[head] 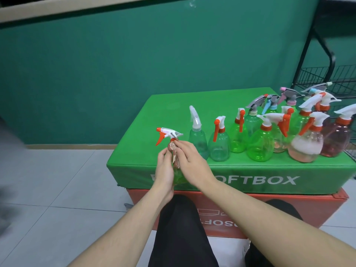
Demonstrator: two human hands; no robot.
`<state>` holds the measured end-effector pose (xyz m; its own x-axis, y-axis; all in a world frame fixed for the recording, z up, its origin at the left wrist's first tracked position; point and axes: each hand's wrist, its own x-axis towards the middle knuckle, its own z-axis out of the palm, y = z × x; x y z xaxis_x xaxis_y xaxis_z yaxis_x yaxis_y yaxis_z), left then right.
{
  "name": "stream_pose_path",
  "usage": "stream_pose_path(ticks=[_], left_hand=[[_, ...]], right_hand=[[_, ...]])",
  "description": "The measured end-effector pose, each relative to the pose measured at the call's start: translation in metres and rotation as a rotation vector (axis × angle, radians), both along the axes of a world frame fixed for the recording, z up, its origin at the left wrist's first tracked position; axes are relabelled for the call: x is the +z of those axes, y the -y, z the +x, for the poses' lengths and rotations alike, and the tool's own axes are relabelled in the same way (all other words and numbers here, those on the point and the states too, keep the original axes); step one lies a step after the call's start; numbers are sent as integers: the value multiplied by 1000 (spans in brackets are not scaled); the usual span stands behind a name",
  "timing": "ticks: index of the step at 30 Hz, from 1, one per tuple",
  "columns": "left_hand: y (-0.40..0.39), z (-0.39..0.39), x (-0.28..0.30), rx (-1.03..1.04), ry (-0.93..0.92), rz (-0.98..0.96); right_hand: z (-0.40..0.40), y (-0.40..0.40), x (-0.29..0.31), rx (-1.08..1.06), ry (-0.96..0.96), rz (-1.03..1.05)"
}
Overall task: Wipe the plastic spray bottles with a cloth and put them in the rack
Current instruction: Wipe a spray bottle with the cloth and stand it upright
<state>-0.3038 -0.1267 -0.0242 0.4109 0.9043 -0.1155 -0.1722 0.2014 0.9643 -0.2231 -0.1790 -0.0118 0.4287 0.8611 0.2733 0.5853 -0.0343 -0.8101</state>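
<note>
Two bare forearms reach forward from the bottom of the view, over the person's dark trousers (179, 234), to a green spray bottle (178, 173) held between both hands, just short of the near edge of a green padded box (146, 112). Left hand (165, 166) wraps the bottle's left side, fingers curled round the body, seemingly to steady it upright. Right hand (192, 160) covers the right side, fingers curled toward the neck, pinching a small pinkish cloth (173, 153) against the bottle below its white and orange trigger head (167, 134); this looks like the wiping step, one hand bracing while the other rubs. Beyond the right hand, more spray bottles (258, 137) stand upright on the box top, green ones nearest, pink ones farthest right, probably waiting their turn. Further right of those, at the frame's edge, stands a black wire rack (327, 74), near enough for the right hand to put finished bottles in; whether it holds any bottles yet cannot be told
</note>
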Motion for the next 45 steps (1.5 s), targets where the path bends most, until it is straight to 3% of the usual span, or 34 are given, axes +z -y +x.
stream_pose_path(ticks=[11, 17, 22, 28, 35, 45], left_hand=[[-18, -2, 21, 67, 58, -113], [-10, -4, 21, 55, 91, -97], [2, -9, 6, -19, -110, 77], [12, -3, 3, -76, -126, 108], [14, 3, 8, -34, -163, 147], [2, 5, 13, 46, -106, -8]], right_hand=[[-10, 20, -26, 102, 210, 205], [-10, 19, -27, 80, 155, 175], [0, 17, -19, 45, 53, 97], [11, 6, -1, 45, 90, -21], [21, -8, 19, -42, -170, -66], [8, 9, -6, 2, 4, 68]])
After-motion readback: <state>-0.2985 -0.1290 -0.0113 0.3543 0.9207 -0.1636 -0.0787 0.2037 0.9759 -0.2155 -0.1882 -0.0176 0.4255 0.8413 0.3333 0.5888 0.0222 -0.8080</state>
